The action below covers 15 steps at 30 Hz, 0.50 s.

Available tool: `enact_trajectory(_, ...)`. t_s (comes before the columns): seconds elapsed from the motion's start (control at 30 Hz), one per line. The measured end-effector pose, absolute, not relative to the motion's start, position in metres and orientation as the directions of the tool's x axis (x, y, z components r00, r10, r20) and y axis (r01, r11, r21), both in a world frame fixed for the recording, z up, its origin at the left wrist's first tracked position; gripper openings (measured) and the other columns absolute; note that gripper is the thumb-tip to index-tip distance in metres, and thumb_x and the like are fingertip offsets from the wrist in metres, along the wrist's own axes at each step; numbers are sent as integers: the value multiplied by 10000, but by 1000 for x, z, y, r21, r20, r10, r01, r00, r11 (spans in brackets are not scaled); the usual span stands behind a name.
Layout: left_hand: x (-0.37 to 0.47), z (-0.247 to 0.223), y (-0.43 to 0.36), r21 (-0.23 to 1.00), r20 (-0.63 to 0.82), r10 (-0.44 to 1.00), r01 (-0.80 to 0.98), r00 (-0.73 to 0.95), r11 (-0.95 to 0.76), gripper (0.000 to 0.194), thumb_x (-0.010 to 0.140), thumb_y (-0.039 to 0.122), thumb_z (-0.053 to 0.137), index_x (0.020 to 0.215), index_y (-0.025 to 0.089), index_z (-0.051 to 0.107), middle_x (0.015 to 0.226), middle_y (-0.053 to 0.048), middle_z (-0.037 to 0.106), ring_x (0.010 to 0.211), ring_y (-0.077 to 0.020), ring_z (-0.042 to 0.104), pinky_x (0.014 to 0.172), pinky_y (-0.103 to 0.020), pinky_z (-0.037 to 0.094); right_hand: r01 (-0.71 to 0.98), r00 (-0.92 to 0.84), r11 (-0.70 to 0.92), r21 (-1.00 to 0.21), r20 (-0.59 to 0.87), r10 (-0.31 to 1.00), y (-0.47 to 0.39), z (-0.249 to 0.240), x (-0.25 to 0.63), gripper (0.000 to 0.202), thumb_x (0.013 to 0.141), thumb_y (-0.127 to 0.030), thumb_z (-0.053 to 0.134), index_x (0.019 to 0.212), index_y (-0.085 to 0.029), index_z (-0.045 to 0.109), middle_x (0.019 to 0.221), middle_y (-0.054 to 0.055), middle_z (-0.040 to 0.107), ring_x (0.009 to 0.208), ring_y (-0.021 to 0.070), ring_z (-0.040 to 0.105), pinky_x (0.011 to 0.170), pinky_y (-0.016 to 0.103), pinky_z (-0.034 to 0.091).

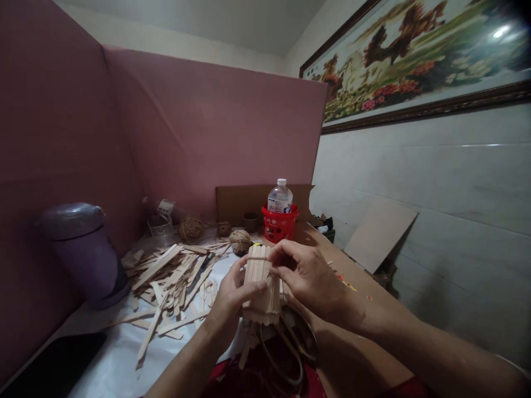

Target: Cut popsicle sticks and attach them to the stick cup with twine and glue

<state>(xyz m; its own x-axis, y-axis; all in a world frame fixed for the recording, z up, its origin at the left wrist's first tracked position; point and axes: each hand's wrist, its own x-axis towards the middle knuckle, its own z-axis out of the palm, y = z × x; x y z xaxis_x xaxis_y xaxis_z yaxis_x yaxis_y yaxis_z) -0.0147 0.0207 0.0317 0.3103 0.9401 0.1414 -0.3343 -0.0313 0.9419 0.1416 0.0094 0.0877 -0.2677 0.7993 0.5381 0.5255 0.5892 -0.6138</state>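
Observation:
Wooden craft sticks (260, 276) stand side by side in a tied bundle at the centre, with one band of twine near the top and another near the bottom. My left hand (232, 293) grips the bundle from the left, its thumb across the front. At the right side, my right hand (302, 273) has its thumb and index finger pinched together against the sticks. What lies between those fingertips is too small to make out. Loops of cord (286, 354) hang below the bundle, over my lap.
Loose craft sticks (178, 276) are heaped on the left of the table. Behind them sit twine balls (239, 241) and a clear cup (161, 229). A red bucket (280, 226) holds a plastic bottle (281, 196). A purple flask (87, 260) stands far left.

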Motion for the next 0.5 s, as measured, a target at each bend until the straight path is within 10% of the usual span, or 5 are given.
enact_trajectory(0.5,-12,28,25,934,170,937,-352,304,-56,529,723,282,680,1216,180,519,1136,-116,641,1017,-271,594,785,-318,466,543,-268,592,-595,546,794,8,79,139,209,720,31,554,803,-160,569,749,2,589,699,135,539,653,258,419)
